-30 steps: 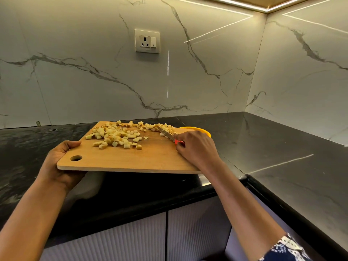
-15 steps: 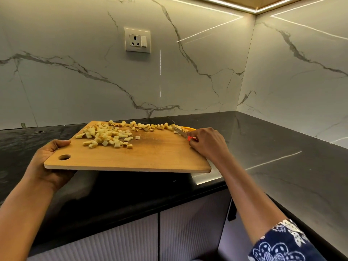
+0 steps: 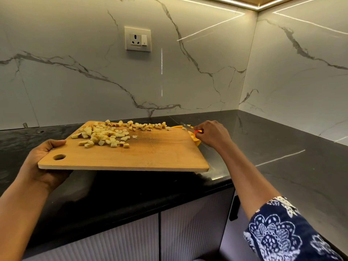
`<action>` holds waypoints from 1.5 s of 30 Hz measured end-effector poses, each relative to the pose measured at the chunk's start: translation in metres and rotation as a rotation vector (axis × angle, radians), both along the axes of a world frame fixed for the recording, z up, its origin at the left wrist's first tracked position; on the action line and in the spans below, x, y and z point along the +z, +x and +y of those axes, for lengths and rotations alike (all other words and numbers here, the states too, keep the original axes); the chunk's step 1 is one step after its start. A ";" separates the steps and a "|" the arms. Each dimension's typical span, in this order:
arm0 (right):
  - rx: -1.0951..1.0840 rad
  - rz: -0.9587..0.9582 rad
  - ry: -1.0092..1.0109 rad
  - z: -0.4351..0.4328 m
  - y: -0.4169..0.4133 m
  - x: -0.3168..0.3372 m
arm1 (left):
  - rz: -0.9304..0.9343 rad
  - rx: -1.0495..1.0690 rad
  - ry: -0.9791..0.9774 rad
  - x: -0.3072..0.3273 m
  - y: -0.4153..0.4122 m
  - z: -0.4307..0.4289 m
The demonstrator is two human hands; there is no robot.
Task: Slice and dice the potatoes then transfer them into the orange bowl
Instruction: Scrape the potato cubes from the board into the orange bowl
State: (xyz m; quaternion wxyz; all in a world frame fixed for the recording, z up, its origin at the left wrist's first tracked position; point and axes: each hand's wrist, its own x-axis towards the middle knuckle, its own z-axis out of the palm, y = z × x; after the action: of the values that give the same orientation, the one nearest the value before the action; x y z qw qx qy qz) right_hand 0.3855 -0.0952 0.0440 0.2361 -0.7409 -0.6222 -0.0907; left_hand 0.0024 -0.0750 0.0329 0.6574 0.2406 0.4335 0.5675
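Diced potato [image 3: 105,135] lies on the cutting board [image 3: 150,155], heaped on its left half, with a thinner row of cubes running along the far edge toward the right corner.

Left hand [image 3: 43,159]: grips the board's left end beside the round hanging hole. Thumb lies on the top face, palm and fingers curl beneath. The board is held clear above the counter [image 3: 282,147], roughly level, its right end slightly lower.

Centre of the board: bare wood with dark cut marks.

Far right corner of the board: sits over the orange bowl [image 3: 197,142]. Only slivers of the bowl's rim show past the board edge. A few pale pieces show at that edge; whether they are inside the bowl cannot be told.

Knife [image 3: 187,127]: blade points left, at the board's far right corner, close to the last cubes. Handle is red.

Right hand [image 3: 212,135]: fingers curled round the knife handle, knuckles up, just right of the board. A dark blue sleeve [image 3: 278,228] with a white print covers the upper arm.

Background: marble wall with a socket [image 3: 137,39]; ribbed cabinet doors [image 3: 122,240] below the counter.
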 end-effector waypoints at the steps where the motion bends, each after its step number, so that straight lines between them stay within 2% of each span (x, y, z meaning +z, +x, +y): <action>1: 0.004 -0.003 -0.017 0.001 0.002 0.002 | 0.006 0.000 -0.004 0.001 0.000 -0.002; 8: 0.012 -0.011 -0.052 0.001 0.005 0.000 | 0.010 -0.011 0.021 0.004 -0.003 -0.010; 12: 0.010 0.101 0.011 0.001 0.001 -0.001 | -0.012 0.001 0.024 -0.001 -0.006 -0.004; 15: -0.002 0.309 -0.052 0.003 0.002 -0.002 | -0.011 -0.007 0.031 -0.001 -0.007 -0.004; 19: 0.035 0.820 -0.116 -0.008 0.011 -0.006 | -0.027 -0.010 0.041 -0.003 -0.009 -0.004; 21: 0.047 0.898 -0.163 -0.013 0.015 -0.012 | -0.022 -0.002 0.035 -0.001 -0.009 -0.006; 24: 0.055 0.901 -0.207 -0.019 0.025 -0.018 | -0.021 -0.003 0.035 0.002 -0.005 -0.007; 27: 0.048 0.875 -0.182 -0.028 0.033 -0.014 | -0.023 0.001 0.026 0.002 -0.003 -0.008; 30: 0.063 0.774 -0.046 -0.034 0.025 -0.002 | -0.027 -0.021 0.015 0.002 0.000 -0.011; 34: 0.226 0.411 0.113 -0.039 -0.033 0.021 | -0.031 -0.093 0.049 0.006 0.012 -0.022; 39: 0.316 0.049 0.131 -0.021 -0.107 0.025 | -0.021 -0.108 0.067 0.013 0.034 -0.036; 45: 0.257 -0.077 0.057 -0.001 -0.115 0.013 | -0.011 -0.145 0.050 0.012 0.055 -0.034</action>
State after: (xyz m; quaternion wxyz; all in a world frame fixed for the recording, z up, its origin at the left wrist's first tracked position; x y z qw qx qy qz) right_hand 0.2709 -0.0966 0.0566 0.2425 -0.6442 -0.7177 -0.1058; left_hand 0.0570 -0.1091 0.0452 0.6930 0.2846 0.3969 0.5302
